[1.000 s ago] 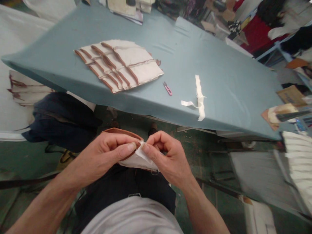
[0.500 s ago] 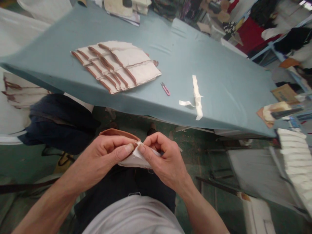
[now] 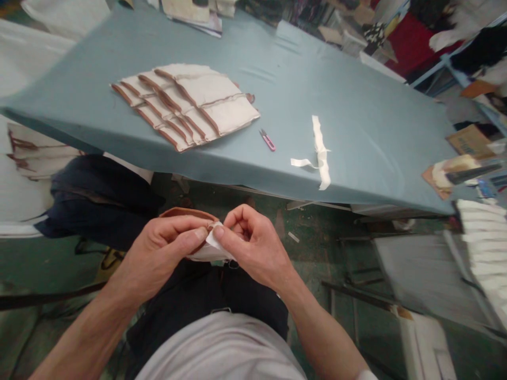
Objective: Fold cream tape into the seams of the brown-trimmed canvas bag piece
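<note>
So, both hands are up in front of the wearer, above the dark trousers (image 3: 214,287) and just short of the table's near edge. The left hand (image 3: 168,243) has its thumb and index finger pinched narrow on a white fabric piece with brown edging (image 3: 204,254), right near the end of the brown strip. The right hand (image 3: 253,245) is pinched just as tight on a little white tab (image 3: 214,240) at that same spot, so the thumbs are nearly together. Can't really tell what the tucked-in fingers are doing.

On the blue-green table (image 3: 368,142) there's an overlapping stack of similar brown-edged white pieces (image 3: 217,87), fanned out over to the left. Just beside its right corner lie pink-handled thread snips (image 3: 268,141), and further right there are some crinkled white strips (image 3: 318,140), one curling off to the side. A dark blue garment (image 3: 99,200) is bunched up left of the hands, below the table edge.
</note>
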